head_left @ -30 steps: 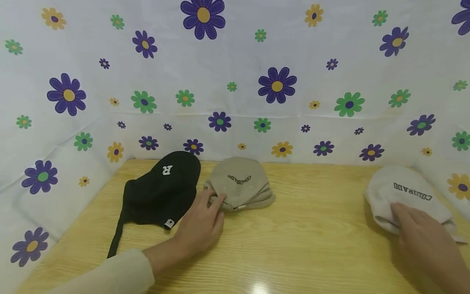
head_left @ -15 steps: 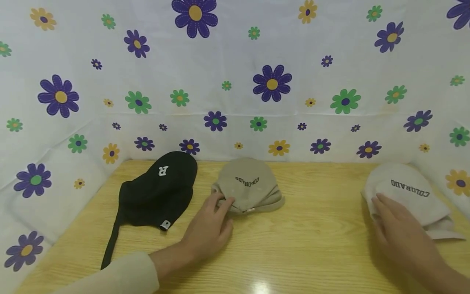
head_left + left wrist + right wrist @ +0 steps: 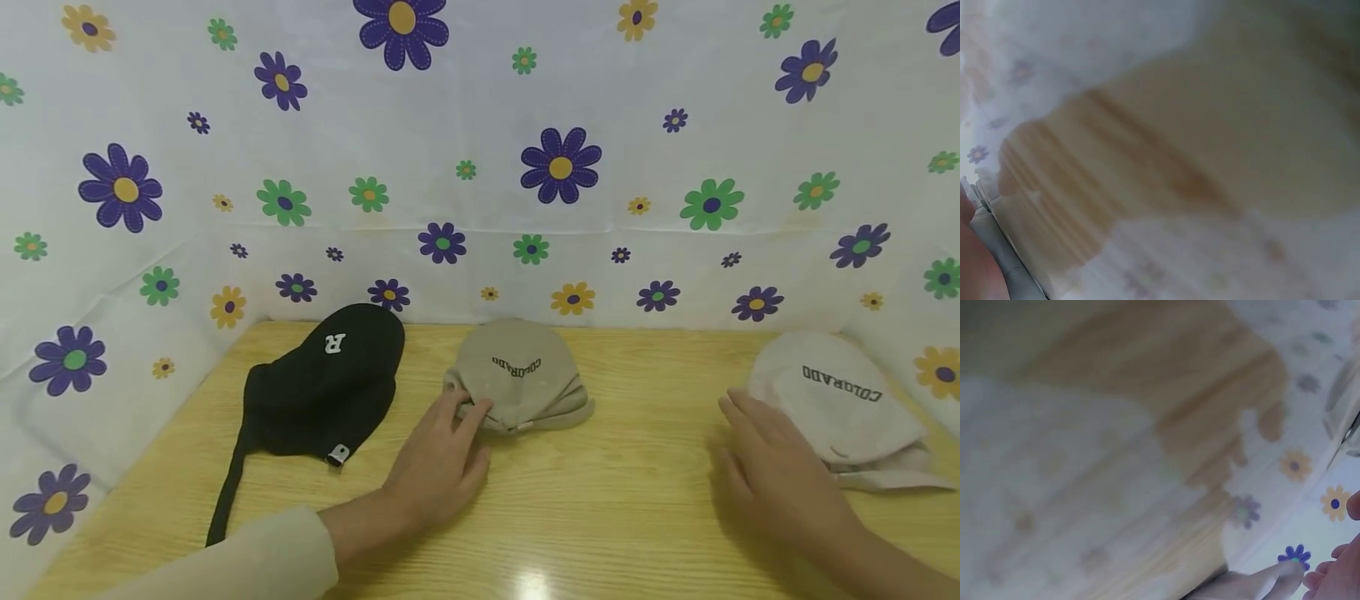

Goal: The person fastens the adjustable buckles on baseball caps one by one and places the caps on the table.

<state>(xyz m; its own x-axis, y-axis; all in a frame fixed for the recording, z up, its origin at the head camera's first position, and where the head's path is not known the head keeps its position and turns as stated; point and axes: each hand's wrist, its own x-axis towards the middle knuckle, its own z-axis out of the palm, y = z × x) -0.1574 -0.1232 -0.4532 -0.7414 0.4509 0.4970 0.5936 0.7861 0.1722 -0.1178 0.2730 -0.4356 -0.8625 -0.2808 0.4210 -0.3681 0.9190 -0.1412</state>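
A khaki cap with COLORADO lettering lies at the middle back of the table in the head view. My left hand holds its left lower edge, fingers bent over the fabric. Right of it lies an off-white cap, also lettered COLORADO, its folded lower edge toward me. My right hand is at that cap's left side with straight fingers, overlapping its edge in this view. Part of a hand shows at the right wrist view's lower right; at the left wrist view's lower left, skin appears.
On the left lies a black cap with a white R and a long strap trailing toward me. A white flowered cloth hangs behind and beside the wooden table.
The khaki cap has slid right, away from the black cap, with my left hand on it. My right hand has moved left off the off-white cap's front to its left side.
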